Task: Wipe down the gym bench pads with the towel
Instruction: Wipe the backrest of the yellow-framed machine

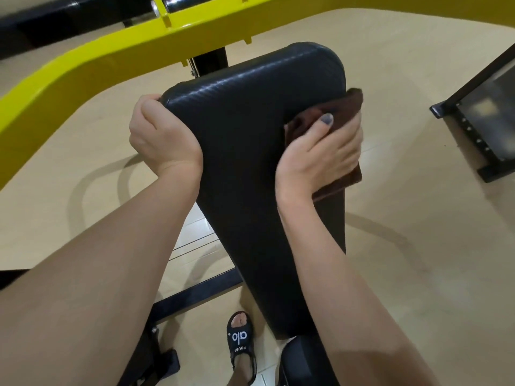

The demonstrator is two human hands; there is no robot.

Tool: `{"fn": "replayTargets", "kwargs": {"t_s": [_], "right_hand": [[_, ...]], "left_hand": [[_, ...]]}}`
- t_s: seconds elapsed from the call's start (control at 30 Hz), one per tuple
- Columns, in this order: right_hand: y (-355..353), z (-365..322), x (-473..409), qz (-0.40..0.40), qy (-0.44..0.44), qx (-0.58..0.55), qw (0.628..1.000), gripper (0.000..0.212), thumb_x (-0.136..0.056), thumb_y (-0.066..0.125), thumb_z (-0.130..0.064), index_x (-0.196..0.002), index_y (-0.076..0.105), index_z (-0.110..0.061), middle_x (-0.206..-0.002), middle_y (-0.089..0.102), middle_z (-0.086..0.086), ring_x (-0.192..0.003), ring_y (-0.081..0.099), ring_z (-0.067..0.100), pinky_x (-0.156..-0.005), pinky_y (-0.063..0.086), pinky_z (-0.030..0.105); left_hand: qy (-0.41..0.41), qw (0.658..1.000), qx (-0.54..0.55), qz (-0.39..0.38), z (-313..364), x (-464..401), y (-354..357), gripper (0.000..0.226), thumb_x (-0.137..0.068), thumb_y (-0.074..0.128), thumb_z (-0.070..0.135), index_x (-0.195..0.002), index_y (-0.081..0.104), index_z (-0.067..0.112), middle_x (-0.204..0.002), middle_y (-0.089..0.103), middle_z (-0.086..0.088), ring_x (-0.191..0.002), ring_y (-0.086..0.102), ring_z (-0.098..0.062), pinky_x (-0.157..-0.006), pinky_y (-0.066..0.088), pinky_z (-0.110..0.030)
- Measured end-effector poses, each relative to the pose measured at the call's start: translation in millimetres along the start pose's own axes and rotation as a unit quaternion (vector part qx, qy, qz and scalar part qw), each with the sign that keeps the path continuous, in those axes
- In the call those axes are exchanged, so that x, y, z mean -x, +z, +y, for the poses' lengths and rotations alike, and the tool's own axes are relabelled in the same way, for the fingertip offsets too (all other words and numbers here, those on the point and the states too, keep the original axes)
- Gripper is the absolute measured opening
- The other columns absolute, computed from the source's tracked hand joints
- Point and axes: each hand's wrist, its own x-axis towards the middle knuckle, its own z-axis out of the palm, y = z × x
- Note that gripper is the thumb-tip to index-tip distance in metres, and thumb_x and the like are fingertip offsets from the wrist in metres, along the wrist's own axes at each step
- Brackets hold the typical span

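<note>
1. Around: yellow frame [83, 55] curving across the top and down the left side; black bar [195, 295] low on the beige floor [418, 246]; dark rack [485, 112] at the right edge.
2. Below: foot in a black sandal [241, 339] with white lettering, just left of the lower end of the pad; a second dark cushion [301, 360] at the bottom edge.
3. In the way: both forearms crossing the lower half of the view and hiding part of the floor and frame.
4. Pad [250, 151]: black, finely ribbed, glossy, rounded at the upper corners, narrowing toward the bottom.
5. Left hand [161, 137]: curled round the upper left corner of the pad, gripping it.
6. Right hand [320, 151]: wrapped over a brown towel [328, 112], thumb on top, pressing it against the right edge of the pad.
7. Towel: folded, dark brown, showing above and below the right hand.
</note>
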Motion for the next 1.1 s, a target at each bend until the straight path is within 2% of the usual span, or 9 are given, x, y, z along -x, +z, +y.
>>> {"fn": "replayTargets", "kwargs": {"t_s": [0.13, 0.27, 0.33, 0.43, 0.6, 0.67, 0.77, 0.97, 1.1], "right_hand": [[-5, -20, 45, -0.061, -0.15, 0.03, 0.986, 0.067, -0.108, 0.028, -0.038, -0.16, 0.029, 0.005, -0.167, 0.028, 0.027, -0.156, 0.025, 0.044, -0.127, 0.021, 0.056], [-26, 39, 133, -0.194, -0.39, 0.065, 0.898, 0.063, -0.11, 0.029, -0.04, -0.164, 0.016, -0.009, -0.17, 0.02, 0.018, -0.158, 0.013, 0.041, -0.13, 0.014, 0.057], [-26, 64, 131, -0.214, -0.45, 0.071, 0.864, 0.062, -0.109, 0.031, -0.043, -0.162, 0.014, -0.016, -0.166, 0.021, 0.015, -0.157, 0.008, 0.037, -0.131, 0.007, 0.054], [-22, 57, 93, -0.195, -0.472, 0.056, 0.858, 0.06, -0.106, 0.038, -0.045, -0.16, 0.028, -0.022, -0.165, 0.029, 0.015, -0.156, 0.019, 0.038, -0.13, 0.009, 0.053], [1, -46, 50, -0.099, -0.385, 0.007, 0.917, 0.052, -0.106, 0.042, -0.035, -0.153, 0.051, -0.013, -0.16, 0.046, 0.02, -0.152, 0.036, 0.045, -0.124, 0.023, 0.062], [7, -57, 59, -0.072, -0.394, 0.006, 0.916, 0.051, -0.106, 0.043, -0.035, -0.152, 0.054, -0.015, -0.159, 0.048, 0.018, -0.151, 0.037, 0.045, -0.122, 0.025, 0.063], [-2, -10, 97, -0.1, -0.476, 0.018, 0.874, 0.052, -0.105, 0.05, -0.036, -0.155, 0.048, -0.02, -0.161, 0.045, 0.017, -0.152, 0.034, 0.047, -0.124, 0.023, 0.065], [-22, 100, 133, -0.16, -0.664, 0.103, 0.723, 0.058, -0.097, 0.064, -0.037, -0.152, 0.047, -0.026, -0.165, 0.027, 0.007, -0.153, 0.02, 0.042, -0.127, 0.015, 0.061], [-23, 66, 120, -0.191, -0.645, 0.081, 0.735, 0.051, -0.097, 0.059, -0.033, -0.147, 0.058, -0.025, -0.167, 0.03, 0.007, -0.153, 0.024, 0.041, -0.129, 0.011, 0.059]], "left_hand": [[0.002, 1.0, 0.004, -0.007, 1, 0, 0, 0.034, -0.101, 0.029, 0.019, -0.089, 0.06, 0.02, -0.075, 0.05, 0.018, -0.073, 0.048, 0.005, -0.064, 0.035, -0.008], [0.013, 1.0, 0.015, -0.015, -2, -3, -1, 0.032, -0.099, 0.029, 0.021, -0.086, 0.059, 0.019, -0.074, 0.049, 0.016, -0.072, 0.047, 0.004, -0.064, 0.035, -0.012], [0.01, 0.999, 0.021, -0.028, -4, -5, 0, 0.033, -0.1, 0.028, 0.021, -0.083, 0.056, 0.02, -0.073, 0.047, 0.014, -0.071, 0.045, 0.003, -0.063, 0.035, -0.013], [-0.003, 0.998, 0.026, -0.056, -2, -6, 0, 0.038, -0.105, 0.029, 0.018, -0.073, 0.046, 0.025, -0.074, 0.044, 0.009, -0.069, 0.043, -0.001, -0.061, 0.033, -0.017], [-0.013, 0.989, -0.031, -0.143, 2, -21, -8, 0.04, -0.108, 0.029, 0.014, -0.069, 0.036, 0.021, -0.073, 0.038, 0.006, -0.065, 0.036, -0.005, -0.058, 0.032, -0.023], [0.007, 0.98, -0.054, -0.191, 3, -33, -14, 0.037, -0.107, 0.029, 0.013, -0.072, 0.04, 0.018, -0.074, 0.042, 0.003, -0.067, 0.039, -0.009, -0.058, 0.032, -0.022], [0.022, 0.963, -0.031, -0.266, -4, -42, -24, 0.037, -0.107, 0.03, 0.022, -0.094, 0.059, 0.003, -0.087, 0.061, -0.012, -0.075, 0.054, -0.015, -0.062, 0.043, -0.01], [0.026, 0.94, -0.05, -0.336, 0, -40, -34, 0.034, -0.112, 0.017, 0.033, -0.098, 0.043, 0.016, -0.086, 0.045, 0.0, -0.077, 0.042, -0.007, -0.066, 0.035, -0.022], [0.028, 0.953, -0.016, -0.302, -3, -32, -33, 0.036, -0.112, 0.018, 0.031, -0.098, 0.047, 0.015, -0.093, 0.051, -0.004, -0.083, 0.047, -0.009, -0.073, 0.039, -0.023]]}}
